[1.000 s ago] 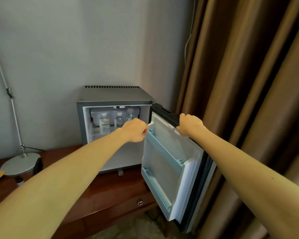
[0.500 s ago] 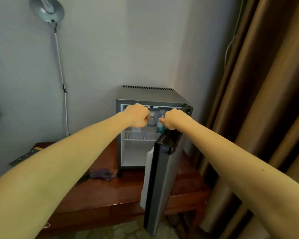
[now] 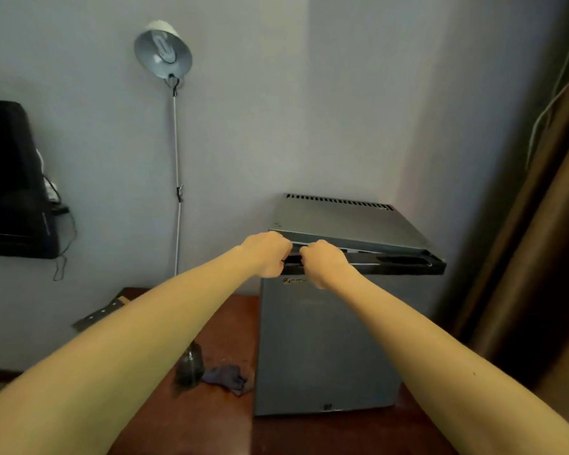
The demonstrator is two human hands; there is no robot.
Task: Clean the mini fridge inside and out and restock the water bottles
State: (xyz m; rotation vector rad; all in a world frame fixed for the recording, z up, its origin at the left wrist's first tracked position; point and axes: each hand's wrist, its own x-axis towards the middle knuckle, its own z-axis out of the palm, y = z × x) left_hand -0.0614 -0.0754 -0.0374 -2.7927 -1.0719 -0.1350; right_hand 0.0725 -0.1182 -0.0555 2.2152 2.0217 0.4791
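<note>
Mini fridge [image 3: 342, 218]: it stands on the right end of the wooden table [image 3: 211, 421], in the corner by the wall, with the brown curtain [image 3: 546, 257] just beside it.
Door [image 3: 322, 349]: it lies against the body, shut or very nearly shut, and a thin pale line shows along its top edge.
Right hand [image 3: 324, 264]: its grip is curled over the top edge of the door, fingers hooked out of sight.
Left hand [image 3: 270, 254]: it is a tight fist at the top left corner of the door, touching the right hand. From here I cannot tell whether its grip holds the edge, something small, or nothing.
Done so far: I cannot judge the inside, as nothing of it shows. With the door closing, I would guess the inside work is over or paused.
Left to do: the outside looks not yet wiped, since the cloth [image 3: 228, 377] lies crumpled on the table by the fridge's lower left corner, in nobody's hand. Whether the restocking is done cannot be told.
Count: one fridge, one door, two hands, one cloth, and one small dark bottle [image 3: 190, 364] just left of the cloth.
Water bottles: none are in view.
Also in the room: one lamp [image 3: 162, 49] on a thin stem and one dark screen [image 3: 10, 182] on the wall.
</note>
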